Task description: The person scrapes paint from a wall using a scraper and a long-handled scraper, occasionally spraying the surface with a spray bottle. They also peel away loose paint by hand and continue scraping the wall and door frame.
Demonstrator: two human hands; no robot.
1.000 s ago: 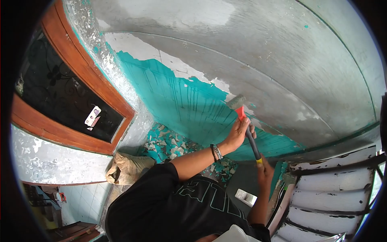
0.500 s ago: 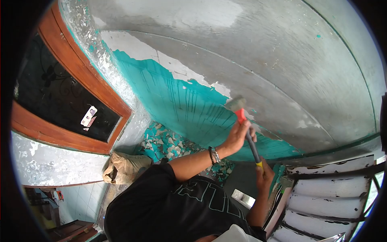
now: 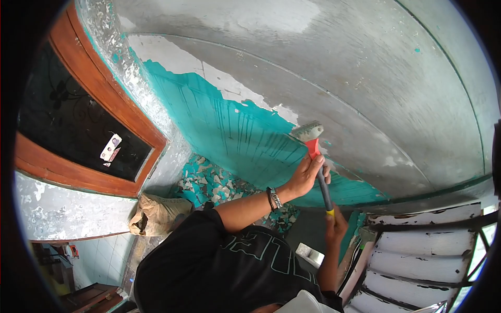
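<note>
A long-handled scraper (image 3: pixel 324 188) has a wide dusty blade, a red neck and a yellow band on its dark handle. Its blade lies against the wall where turquoise paint (image 3: pixel 229 125) meets bare grey wall (image 3: pixel 365 78). Just below the red neck, my left hand (image 3: pixel 305 176), with bracelets at the wrist, is closed on the upper handle. Lower down, my right hand (image 3: pixel 336 224) grips the handle by the yellow band. Some of my left hand's fingers are hidden behind the handle.
Paint flakes (image 3: pixel 214 182) lie heaped at the wall's foot, beside a crumpled sack (image 3: pixel 159 214). An orange-brown wooden frame (image 3: pixel 112 78) with dark glass stands at left. Louvred panels (image 3: pixel 417 245) are at lower right, and a whitish block (image 3: pixel 309 254) lies near my right forearm.
The scraper blade has tilted and shows more of its face. My right hand has shifted slightly left with the handle's lower end; my left hand keeps its hold. The view has shifted slightly.
</note>
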